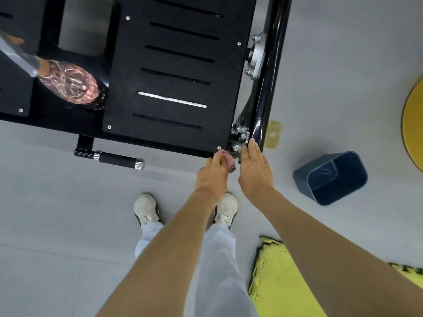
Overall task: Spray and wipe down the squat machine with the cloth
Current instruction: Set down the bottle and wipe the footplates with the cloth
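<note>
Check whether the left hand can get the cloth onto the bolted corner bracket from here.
Probably yes. The left hand grips the cloth right beside the bolted corner bracket, with nothing between them. The right hand lies along the bracket's right side and may crowd it.

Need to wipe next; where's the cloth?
Head view: the cloth is gripped by the left hand at the near right corner of the footplate, beside the right hand.

Bright, even overhead light; soft shadows, wide-angle edge distortion.
</note>
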